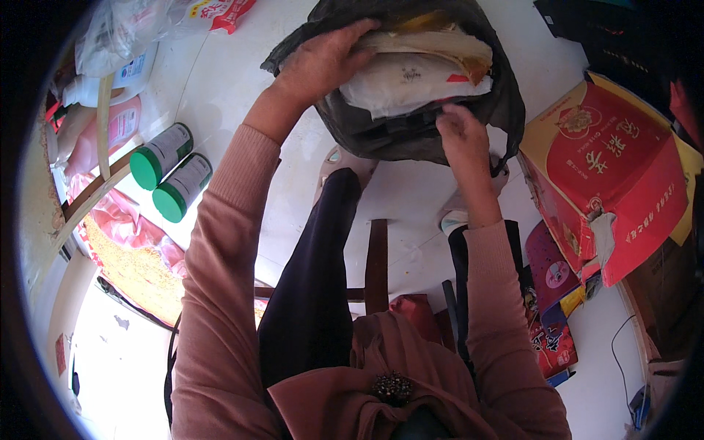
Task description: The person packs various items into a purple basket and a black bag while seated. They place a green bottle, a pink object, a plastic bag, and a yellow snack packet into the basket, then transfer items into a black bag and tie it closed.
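Before me on the floor, between and beyond my feet, a black plastic bag lies spread open. Inside it are a crumpled white wrapper or paper with a small red patch and a pale piece with a brown-yellow edge, its material unclear. My left hand lies at the bag's left rim, thumb and fingers apart, beside the white wrapper; whether it grips the plastic is unclear. At the near right rim is my right hand, its fingers curled against the black plastic, the fingertips partly hidden.
To the right stands a red and yellow cardboard box with torn flaps. Two green-lidded canisters lie at the left, near plastic bottles and a clear plastic bag. A wooden bar stands between my legs.
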`<state>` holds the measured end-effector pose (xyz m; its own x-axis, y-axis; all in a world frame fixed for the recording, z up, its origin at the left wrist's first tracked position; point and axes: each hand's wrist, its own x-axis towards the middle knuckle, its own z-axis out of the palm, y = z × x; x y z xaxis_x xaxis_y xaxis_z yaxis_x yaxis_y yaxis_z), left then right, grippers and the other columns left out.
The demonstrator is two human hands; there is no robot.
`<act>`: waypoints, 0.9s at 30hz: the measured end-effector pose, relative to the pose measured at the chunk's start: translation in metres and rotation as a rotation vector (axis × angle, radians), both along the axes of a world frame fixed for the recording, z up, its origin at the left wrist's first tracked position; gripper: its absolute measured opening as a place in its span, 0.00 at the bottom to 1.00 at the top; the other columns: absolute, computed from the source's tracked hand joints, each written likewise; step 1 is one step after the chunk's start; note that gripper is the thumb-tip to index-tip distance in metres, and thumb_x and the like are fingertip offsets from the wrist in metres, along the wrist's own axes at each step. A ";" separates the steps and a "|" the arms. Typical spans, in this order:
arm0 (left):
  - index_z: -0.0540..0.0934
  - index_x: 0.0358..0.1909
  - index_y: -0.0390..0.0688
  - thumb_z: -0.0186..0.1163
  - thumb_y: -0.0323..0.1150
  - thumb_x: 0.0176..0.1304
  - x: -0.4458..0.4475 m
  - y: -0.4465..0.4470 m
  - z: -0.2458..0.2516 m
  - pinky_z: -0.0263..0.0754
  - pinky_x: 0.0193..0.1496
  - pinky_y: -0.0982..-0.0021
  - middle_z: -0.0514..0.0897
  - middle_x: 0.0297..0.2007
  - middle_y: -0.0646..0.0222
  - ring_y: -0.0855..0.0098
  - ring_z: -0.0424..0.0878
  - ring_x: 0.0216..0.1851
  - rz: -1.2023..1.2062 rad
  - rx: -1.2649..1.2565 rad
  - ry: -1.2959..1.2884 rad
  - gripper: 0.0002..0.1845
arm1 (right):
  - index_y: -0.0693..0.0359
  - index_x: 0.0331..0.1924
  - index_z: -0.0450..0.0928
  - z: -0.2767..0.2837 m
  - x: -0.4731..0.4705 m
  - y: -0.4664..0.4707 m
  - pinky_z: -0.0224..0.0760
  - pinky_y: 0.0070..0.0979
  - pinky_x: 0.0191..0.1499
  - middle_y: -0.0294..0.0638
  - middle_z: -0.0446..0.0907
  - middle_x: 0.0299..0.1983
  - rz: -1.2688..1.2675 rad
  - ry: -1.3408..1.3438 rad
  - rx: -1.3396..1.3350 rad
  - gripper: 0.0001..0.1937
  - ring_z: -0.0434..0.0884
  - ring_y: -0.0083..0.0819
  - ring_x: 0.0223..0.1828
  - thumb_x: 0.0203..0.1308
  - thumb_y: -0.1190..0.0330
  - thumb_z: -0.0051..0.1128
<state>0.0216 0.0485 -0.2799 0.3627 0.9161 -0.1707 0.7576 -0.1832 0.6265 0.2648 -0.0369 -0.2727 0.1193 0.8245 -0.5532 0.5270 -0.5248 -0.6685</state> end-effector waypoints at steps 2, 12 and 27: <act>0.72 0.63 0.49 0.63 0.37 0.63 0.000 0.006 -0.001 0.78 0.54 0.62 0.84 0.46 0.54 0.54 0.84 0.48 0.024 0.027 -0.051 0.26 | 0.65 0.48 0.76 0.013 0.005 -0.003 0.75 0.32 0.47 0.50 0.79 0.51 0.084 -0.157 -0.113 0.13 0.81 0.40 0.48 0.61 0.71 0.57; 0.77 0.58 0.39 0.56 0.40 0.68 -0.004 0.025 -0.001 0.73 0.57 0.60 0.82 0.50 0.48 0.52 0.80 0.53 0.128 -0.020 -0.167 0.21 | 0.63 0.48 0.79 -0.015 -0.024 0.013 0.59 0.46 0.63 0.46 0.77 0.53 0.654 -0.482 0.531 0.14 0.71 0.44 0.59 0.61 0.66 0.56; 0.75 0.61 0.41 0.56 0.45 0.68 -0.009 0.021 0.003 0.71 0.59 0.60 0.82 0.52 0.49 0.53 0.79 0.55 0.200 -0.234 -0.171 0.25 | 0.62 0.56 0.74 -0.001 -0.035 0.038 0.57 0.49 0.62 0.47 0.74 0.55 0.403 -0.404 0.629 0.21 0.69 0.46 0.61 0.57 0.69 0.59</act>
